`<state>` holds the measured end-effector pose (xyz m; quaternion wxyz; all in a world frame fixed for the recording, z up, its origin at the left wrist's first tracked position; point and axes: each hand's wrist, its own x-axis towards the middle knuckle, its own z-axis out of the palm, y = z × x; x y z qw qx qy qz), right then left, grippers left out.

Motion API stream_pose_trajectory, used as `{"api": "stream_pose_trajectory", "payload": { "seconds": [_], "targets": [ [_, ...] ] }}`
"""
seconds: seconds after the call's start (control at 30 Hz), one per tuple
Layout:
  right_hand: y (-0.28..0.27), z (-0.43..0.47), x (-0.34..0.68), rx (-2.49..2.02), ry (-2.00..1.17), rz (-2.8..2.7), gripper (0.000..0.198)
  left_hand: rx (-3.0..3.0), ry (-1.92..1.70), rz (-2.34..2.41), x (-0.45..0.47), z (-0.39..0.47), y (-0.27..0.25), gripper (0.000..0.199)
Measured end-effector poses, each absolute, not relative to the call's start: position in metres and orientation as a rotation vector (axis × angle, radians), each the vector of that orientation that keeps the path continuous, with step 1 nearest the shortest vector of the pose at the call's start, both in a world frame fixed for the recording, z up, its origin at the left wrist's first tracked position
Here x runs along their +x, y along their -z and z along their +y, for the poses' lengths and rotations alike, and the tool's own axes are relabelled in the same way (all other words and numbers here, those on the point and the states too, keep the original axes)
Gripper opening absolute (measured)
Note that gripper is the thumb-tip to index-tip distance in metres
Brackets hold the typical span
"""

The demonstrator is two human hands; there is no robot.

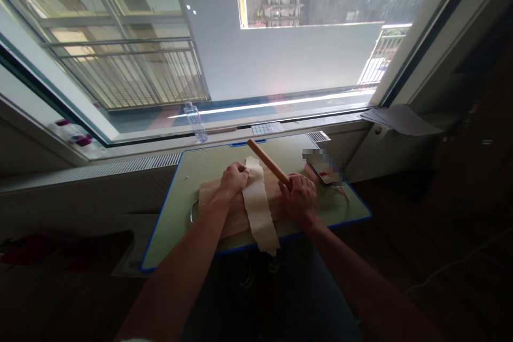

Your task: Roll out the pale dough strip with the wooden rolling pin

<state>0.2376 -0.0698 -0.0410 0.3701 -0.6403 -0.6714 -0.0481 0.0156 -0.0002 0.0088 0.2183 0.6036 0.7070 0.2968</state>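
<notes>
A long strip of rolled dough [259,208] lies across a wooden cutting board [233,219], its near end hanging over the table's front edge. My left hand [234,177] is closed at the strip's left edge near the far end, thumb and fingers pinching the dough. In my right hand [301,195] is a wooden rolling pin [268,162], gripped by its near end. The pin slants up and to the left, with its far tip just beyond the dough's far end. Part of the board is hidden under the dough and my hands.
The board rests on a small green table [168,224] with a blue rim. At its right lies a phone-like object [328,173], partly blurred out. A clear plastic bottle [195,124] stands on the windowsill, with papers [401,119] farther right. A metal handle [193,212] sticks out left of the board.
</notes>
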Motion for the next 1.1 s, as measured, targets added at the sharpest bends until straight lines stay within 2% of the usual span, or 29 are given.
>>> {"api": "stream_pose_trajectory", "payload": {
  "seconds": [0.13, 0.33, 0.5, 0.8, 0.9, 1.03, 1.1],
  "targets": [
    [0.038, -0.071, 0.237, -1.647, 0.099, -1.733, 0.025, 1.624, -0.916, 1.907, 0.007, -0.022, -0.014, 0.016],
    [0.034, -0.073, 0.238, -1.657, 0.064, -1.763, 0.026, 1.433, -0.764, 1.858, -0.011, -0.042, -0.013, 0.023],
    [0.035, -0.073, 0.239, -1.658, 0.067, -1.769, 0.028, 1.58, -0.608, 1.996, -0.024, -0.051, -0.009, 0.017],
    [0.033, -0.065, 0.241, -1.619, 0.029, -1.873, 0.017, 1.754, -0.482, 2.041, -0.029, -0.065, -0.018, 0.017],
    [0.023, -0.064, 0.24, -1.54, -0.028, -2.005, 0.014, 1.711, -0.672, 2.108, -0.038, -0.067, -0.023, 0.017],
    [0.0, -0.059, 0.235, -1.37, -0.054, -2.225, 0.015, 1.65, -1.197, 2.133, -0.049, -0.065, -0.035, 0.025],
    [-0.011, -0.053, 0.23, -1.272, -0.067, -2.33, 0.017, 1.728, -1.279, 2.132, -0.048, -0.063, -0.038, 0.026]
  ]
}}
